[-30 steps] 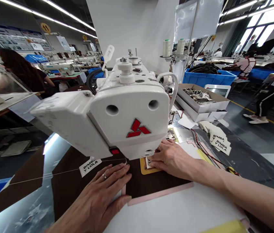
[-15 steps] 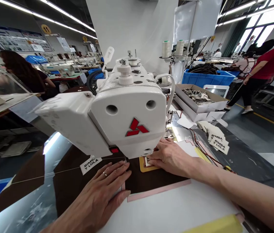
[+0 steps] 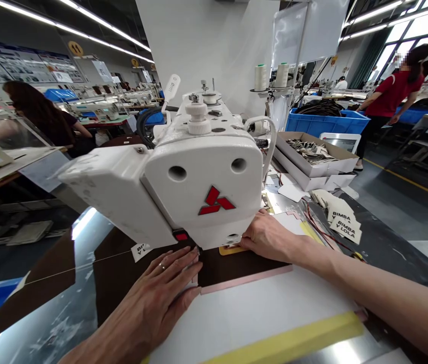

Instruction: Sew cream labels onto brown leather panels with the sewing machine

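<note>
My left hand [image 3: 161, 290] lies flat with fingers stretched on the brown fabric [image 3: 219, 273] and the edge of a white template sheet [image 3: 259, 303]. My right hand [image 3: 270, 235] has its fingers curled down onto a small yellow frame [image 3: 229, 251] on the fabric; some fingertips are hidden behind the machine head. Over both stands a white sewing machine [image 3: 202, 172] with a red emblem; its needle is out of sight. A printed label [image 3: 140, 252] on a thread lies left of the head, partly covered by it.
At the right, loose labels [image 3: 341, 217] lie on the dark table beside a cardboard box [image 3: 312, 164] of more labels. Behind are a blue crate [image 3: 326, 124] and thread cones [image 3: 260, 77]. A person in red [image 3: 396, 96] stands farther off; another person [image 3: 43, 116] sits left.
The template, fabric and yellow frame have shifted away from me, farther under the machine head, with my right hand. The label at left is more covered. The person in red has moved off.
</note>
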Available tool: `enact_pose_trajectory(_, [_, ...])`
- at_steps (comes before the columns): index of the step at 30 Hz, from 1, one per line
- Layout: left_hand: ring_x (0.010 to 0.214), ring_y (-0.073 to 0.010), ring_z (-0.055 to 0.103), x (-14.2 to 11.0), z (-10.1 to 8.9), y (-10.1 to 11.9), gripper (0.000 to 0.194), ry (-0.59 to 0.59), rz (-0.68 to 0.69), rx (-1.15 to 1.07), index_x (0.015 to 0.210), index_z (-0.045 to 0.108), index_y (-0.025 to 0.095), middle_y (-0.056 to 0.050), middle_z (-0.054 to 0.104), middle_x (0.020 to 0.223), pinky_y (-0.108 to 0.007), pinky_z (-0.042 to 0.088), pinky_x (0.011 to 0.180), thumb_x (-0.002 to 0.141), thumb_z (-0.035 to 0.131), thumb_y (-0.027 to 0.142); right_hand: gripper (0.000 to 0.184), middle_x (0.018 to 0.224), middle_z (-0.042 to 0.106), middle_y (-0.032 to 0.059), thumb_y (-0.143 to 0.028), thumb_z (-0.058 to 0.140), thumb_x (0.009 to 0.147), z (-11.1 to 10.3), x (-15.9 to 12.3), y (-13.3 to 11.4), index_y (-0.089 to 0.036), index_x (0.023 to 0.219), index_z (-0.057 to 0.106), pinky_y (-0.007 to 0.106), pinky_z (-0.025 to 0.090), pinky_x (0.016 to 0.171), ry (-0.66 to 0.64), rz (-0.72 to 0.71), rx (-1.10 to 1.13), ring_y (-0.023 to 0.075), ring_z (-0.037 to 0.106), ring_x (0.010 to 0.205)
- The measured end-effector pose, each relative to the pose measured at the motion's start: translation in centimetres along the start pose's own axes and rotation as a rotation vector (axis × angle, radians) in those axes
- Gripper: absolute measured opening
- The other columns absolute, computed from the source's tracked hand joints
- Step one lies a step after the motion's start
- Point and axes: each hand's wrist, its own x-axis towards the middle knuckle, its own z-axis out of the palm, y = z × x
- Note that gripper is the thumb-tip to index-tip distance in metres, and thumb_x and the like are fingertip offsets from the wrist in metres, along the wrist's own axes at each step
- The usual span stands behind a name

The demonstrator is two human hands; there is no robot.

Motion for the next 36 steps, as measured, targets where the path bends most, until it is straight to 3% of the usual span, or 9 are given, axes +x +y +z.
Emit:
enact_pose_trajectory(12, [0.143,-0.0239,0.052,-0.3,0.0,0.1,0.042,-0.042,0.007,0.051,0.149,0.054,0.028,0.003,0.048,0.160,-0.043,0.050,0.116,0.110,0.051,0.044,0.029,0.094,0.066,0.0068,-0.027,0.058,0.107,-0.3,-0.4,-0.2,-0.018,0.083,0.072,0.037,0.042,0.088,-0.001,-0.071,-0.024,0.0212,0.060,0.089])
enact_pose_trajectory(19, [0.147,-0.0224,0.048,-0.3,-0.4,0.9,0.040,-0.071,-0.066,0.034,0.150,0.053,0.030,0.005,0.046,0.161,-0.043,0.045,0.121,0.114,0.042,0.044,0.025,0.100,0.065,0.0096,-0.021,0.050,0.109,-2.2,-3.4,0.1,-0.017,0.105,0.073,0.037,0.050,0.087,0.049,-0.095,-0.034,0.0225,0.061,0.093])
enact_pose_trajectory(25, [0.130,-0.0247,0.063,-1.1,-1.7,0.4,0.034,-0.005,0.011,0.052,0.132,0.068,0.027,0.001,0.064,0.144,-0.038,0.054,0.107,0.109,0.053,0.046,0.028,0.113,0.067,0.0112,-0.028,0.049,0.111,-2.9,-6.7,0.1,-0.021,0.123,0.073,0.038,0.054,0.090,0.025,-0.040,0.022,0.0221,0.065,0.100])
enact_pose_trajectory(28, [0.121,-0.0242,0.068,-1.9,-3.0,0.2,0.031,0.020,0.013,0.051,0.122,0.072,0.026,0.000,0.070,0.135,-0.037,0.054,0.104,0.111,0.049,0.044,0.028,0.119,0.067,0.0118,-0.030,0.050,0.110,-2.5,-7.7,-0.7,-0.023,0.126,0.073,0.040,0.055,0.093,0.046,-0.040,0.028,0.0236,0.066,0.104])
enact_pose_trajectory(32, [0.116,-0.0209,0.069,-2.6,-4.2,-0.1,0.027,-0.032,0.013,-0.012,0.122,0.072,0.024,-0.001,0.073,0.127,-0.033,0.054,0.102,0.111,0.050,0.035,0.028,0.121,0.067,0.0118,-0.028,0.050,0.109,-1.8,-8.2,-2.3,-0.023,0.125,0.072,0.044,0.055,0.096,0.047,-0.065,0.035,0.0243,0.066,0.103])
enact_pose_trajectory(36, [0.124,-0.0231,0.065,-2.0,-4.2,-0.1,0.027,-0.024,-0.035,-0.055,0.128,0.070,0.024,-0.001,0.069,0.135,-0.036,0.054,0.104,0.110,0.052,0.034,0.027,0.113,0.065,0.0111,-0.026,0.049,0.109,-1.4,-7.6,-3.5,-0.020,0.125,0.070,0.041,0.055,0.086,-0.024,-0.109,0.034,0.0232,0.066,0.094])
